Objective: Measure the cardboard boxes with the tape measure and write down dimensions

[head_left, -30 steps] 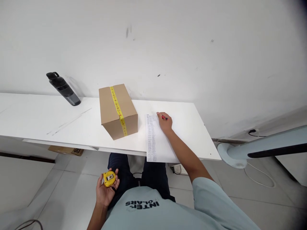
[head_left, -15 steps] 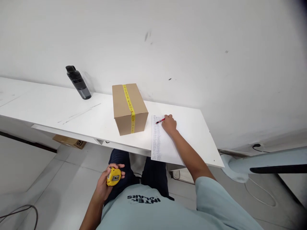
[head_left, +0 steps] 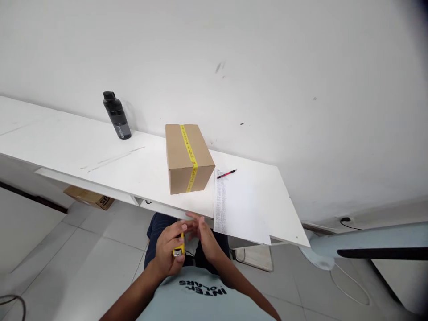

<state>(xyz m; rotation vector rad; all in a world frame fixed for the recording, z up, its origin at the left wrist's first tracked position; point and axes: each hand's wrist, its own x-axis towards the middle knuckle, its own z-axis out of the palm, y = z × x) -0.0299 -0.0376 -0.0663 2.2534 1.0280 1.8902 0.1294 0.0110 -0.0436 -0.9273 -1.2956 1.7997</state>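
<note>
My left hand (head_left: 169, 249) is wrapped around a yellow tape measure (head_left: 179, 245), held above my lap in front of the table edge. Close beside it is my right hand (head_left: 204, 238), its fingers stretched out towards the left fingertips and partly overlapping them. Whether it touches the tape measure I cannot tell. On the table, a red and black pen (head_left: 226, 174) lies across the top of a paper sheet (head_left: 245, 205) with rows of handwriting down its left side. Left of the sheet sits a closed cardboard box (head_left: 182, 151) sealed with yellow printed tape.
A black bottle (head_left: 117, 116) stands on the white table (head_left: 83, 142) near the wall. Below the table lies another cardboard box (head_left: 90, 197). A pale blue tubular frame (head_left: 384, 240) rises at the right. Cable shows on the floor.
My right hand has let go of the pen, leaving it on the sheet, and has come down to my left hand. The left hand has moved right and up, turning the tape measure.
</note>
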